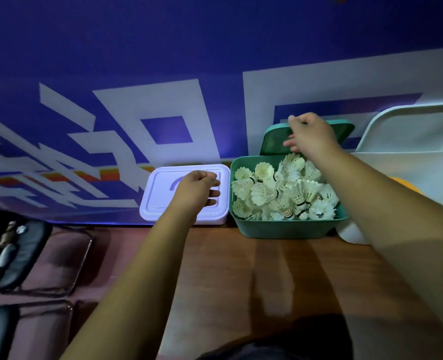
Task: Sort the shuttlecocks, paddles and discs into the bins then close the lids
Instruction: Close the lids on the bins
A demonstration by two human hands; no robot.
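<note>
Green bin [280, 228] of shuttlecocks [280, 193], middle of three bins, right hand [311, 136] gripped its lid [272, 144], left hand [195, 189] hung relaxed over lilac bin [160, 188]

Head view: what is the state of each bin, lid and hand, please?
purple bin: lid closed.
green bin: open, full of shuttlecocks.
green lid: raised behind it, gripped by right hand.
white bin: open, white lid raised.
left hand: relaxed, over the purple bin.
</note>
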